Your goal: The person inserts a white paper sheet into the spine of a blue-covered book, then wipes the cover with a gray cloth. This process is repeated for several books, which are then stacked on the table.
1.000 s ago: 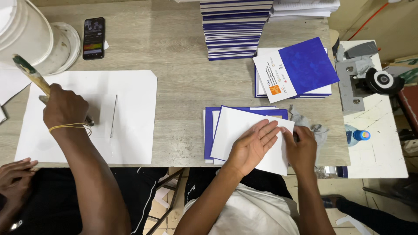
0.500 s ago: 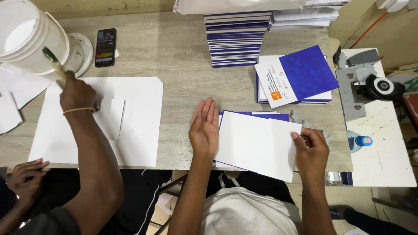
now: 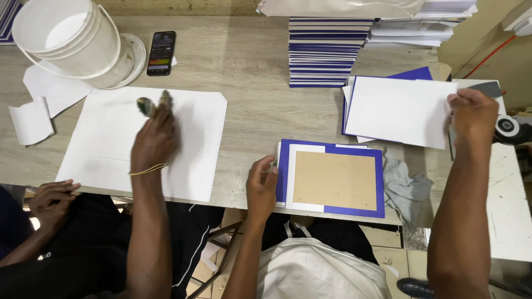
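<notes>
A blue cover (image 3: 334, 150) lies flat at the table's front edge, with a brown board (image 3: 335, 180) on a white panel in its middle. My left hand (image 3: 261, 185) rests at the cover's left edge, fingers apart and touching it. My right hand (image 3: 471, 113) grips the right edge of a white sheet (image 3: 402, 111), holding it over a pile of blue covers (image 3: 413, 73) at the right.
At the left, a co-worker's hand (image 3: 155, 138) moves a brush over a large white sheet (image 3: 105, 149). Behind stand a white bucket (image 3: 66, 36), a phone (image 3: 161, 52) and a tall stack of blue books (image 3: 324, 52). A grey rag (image 3: 404, 188) and a machine (image 3: 507, 130) lie right.
My right hand lifted the white sheet off the blue cover and carried it right, baring the brown board. My left hand moved to the cover's left edge. The co-worker's brush came down onto the sheet.
</notes>
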